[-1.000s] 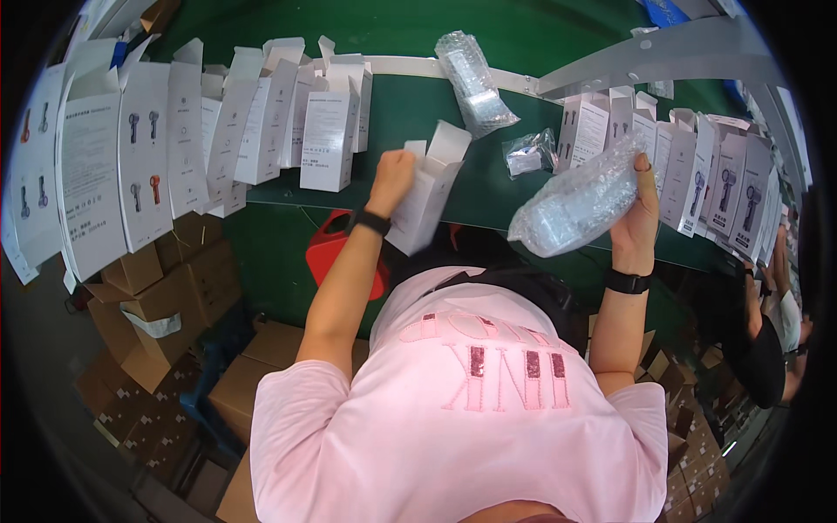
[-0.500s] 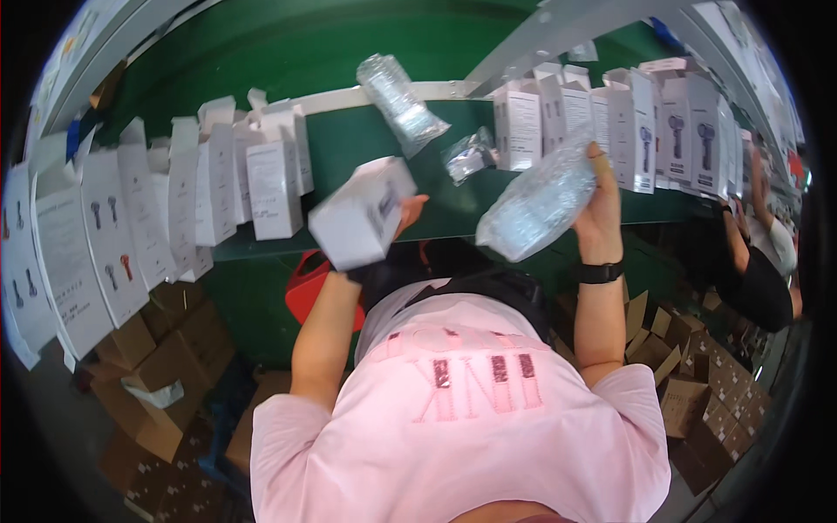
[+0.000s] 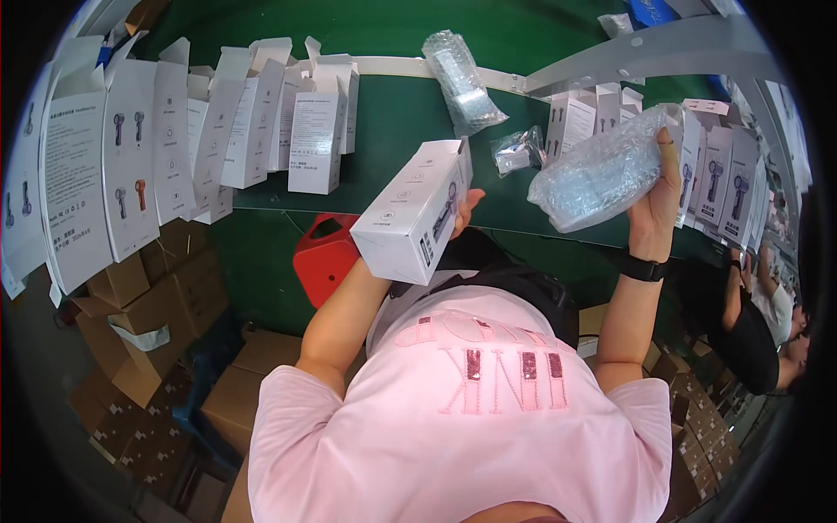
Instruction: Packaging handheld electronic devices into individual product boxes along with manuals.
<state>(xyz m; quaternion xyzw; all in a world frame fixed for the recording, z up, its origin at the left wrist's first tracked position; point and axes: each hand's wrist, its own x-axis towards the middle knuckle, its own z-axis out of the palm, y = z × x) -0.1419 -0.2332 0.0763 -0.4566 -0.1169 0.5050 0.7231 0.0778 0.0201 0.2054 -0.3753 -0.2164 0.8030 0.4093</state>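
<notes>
My left hand [image 3: 467, 211] is closed on a white printed carton [image 3: 408, 213], which tilts over the table's near edge. Most of that hand lies hidden behind the carton, with only fingertips showing past its right side. In my right hand [image 3: 656, 205] is a clear bubble-wrap pouch [image 3: 602, 170] with a pale bluish item inside, gripped at its right end with the thumb on top. Carton and pouch are apart. Between them on the table lies a small clear plastic bag [image 3: 518, 151] of parts, and farther back another bubble-wrapped item [image 3: 464, 83].
Open-topped white cartons [image 3: 316, 139] stand in a row along the left of the green table [image 3: 392, 113], with more cartons [image 3: 719, 179] at the right. A grey metal bar [image 3: 645, 65] crosses the back right. Below are a red stool [image 3: 324, 261] and brown boxes [image 3: 248, 383]. Another person [image 3: 728, 322] works at far right.
The whole view has shifted, so the table contents appear farther right and higher. The carton in my left hand has turned and shows its long printed side. Both hands keep their hold.
</notes>
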